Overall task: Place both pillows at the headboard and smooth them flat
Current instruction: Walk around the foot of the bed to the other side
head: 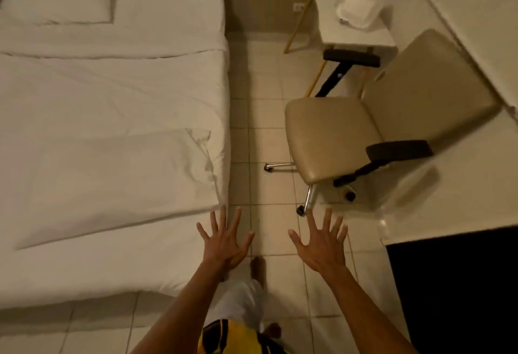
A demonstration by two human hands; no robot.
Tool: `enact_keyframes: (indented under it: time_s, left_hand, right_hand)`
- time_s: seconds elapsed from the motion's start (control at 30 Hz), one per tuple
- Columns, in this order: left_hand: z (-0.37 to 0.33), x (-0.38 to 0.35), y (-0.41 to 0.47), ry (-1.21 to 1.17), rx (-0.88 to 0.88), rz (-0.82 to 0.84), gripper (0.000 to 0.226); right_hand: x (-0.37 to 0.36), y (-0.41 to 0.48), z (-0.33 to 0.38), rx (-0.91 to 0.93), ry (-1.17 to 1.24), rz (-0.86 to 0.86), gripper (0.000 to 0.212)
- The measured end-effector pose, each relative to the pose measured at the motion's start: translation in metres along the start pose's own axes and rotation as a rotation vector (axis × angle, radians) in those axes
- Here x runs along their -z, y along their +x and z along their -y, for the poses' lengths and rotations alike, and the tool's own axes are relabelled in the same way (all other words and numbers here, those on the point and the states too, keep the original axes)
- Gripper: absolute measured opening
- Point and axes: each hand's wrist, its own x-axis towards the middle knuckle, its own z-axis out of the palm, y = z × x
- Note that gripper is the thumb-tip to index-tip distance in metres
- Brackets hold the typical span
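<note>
One white pillow (60, 0) lies flat at the far left end of the white bed (112, 95), near the head of the bed. A second white pillow (120, 182) lies on the cover near the bed's front right corner. My left hand (225, 241) is held out with fingers spread, just off that corner, holding nothing. Over the tiled floor, my right hand (322, 241) is also spread wide and holds nothing. Neither hand touches a pillow.
A beige office chair (336, 134) with black armrests stands on the tiled aisle (260, 118) right of the bed. Behind it is a small white table (330, 28) bearing a white box (358, 11). A white counter (476, 17) runs along the right.
</note>
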Motion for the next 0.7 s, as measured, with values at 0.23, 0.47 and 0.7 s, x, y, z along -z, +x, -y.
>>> enact_keyframes:
  time_s: [0.23, 0.47, 0.7]
  left_hand:
    - [0.0, 0.032, 0.074, -0.146, 0.209, -0.087, 0.081]
    - [0.009, 0.075, 0.128, -0.204, 0.445, -0.15, 0.082]
    - [0.01, 0.108, 0.172, -0.427, 0.751, -0.236, 0.075]
  right_hand:
    - [0.053, 0.13, 0.045, 0.217, -0.098, 0.058, 0.09]
    - [0.107, 0.235, 0.117, 0.461, -0.182, 0.101, 0.091]
    - [0.145, 0.336, 0.211, 0.769, -0.347, 0.13, 0.095]
